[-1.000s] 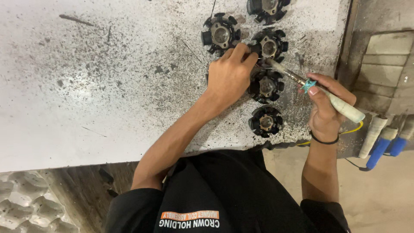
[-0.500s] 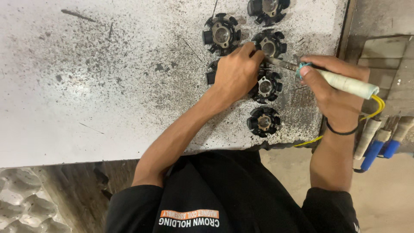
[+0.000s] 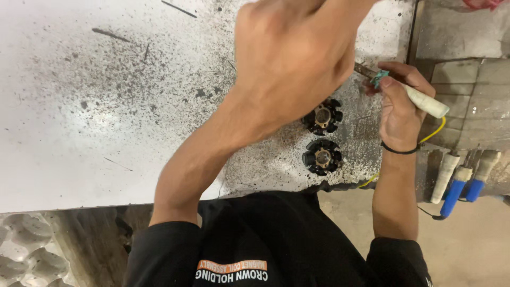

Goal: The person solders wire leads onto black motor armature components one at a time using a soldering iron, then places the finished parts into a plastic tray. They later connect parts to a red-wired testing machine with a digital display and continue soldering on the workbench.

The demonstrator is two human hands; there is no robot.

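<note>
Your left hand (image 3: 292, 58) is raised close to the camera at 12 o'clock and fills the upper centre of the view. It is blurred, its fingers point away from you, and you cannot tell from this view whether its grip is open or closed, or whether it has hold of anything.

Your right hand (image 3: 398, 106) sits at 2 o'clock, over the right edge of the speckled white metal desk (image 3: 106, 106). Its grip is closed around the pen-shaped tool with a white taped handle and a green collar (image 3: 419, 98). The handle end projects toward 3 o'clock; the metal tip points toward 10 o'clock and passes out of sight behind your left hand. A black band circles your right wrist. A yellow cable (image 3: 433, 133) runs just beside this wrist at 3 o'clock.

Two round black toothed parts with brass-coloured centres lie on the desk near its front edge. The upper toothed part (image 3: 322, 117) is just below your left hand and partly covered by it. The lower toothed part (image 3: 322, 157) lies directly at 6 o'clock from the upper one, just apart from it.

At 4 o'clock, beyond the desk edge, tools with white and blue handles (image 3: 457, 180) stand together. At 8 o'clock, a grey moulded tray (image 3: 26, 255) shows below the desk.
</note>
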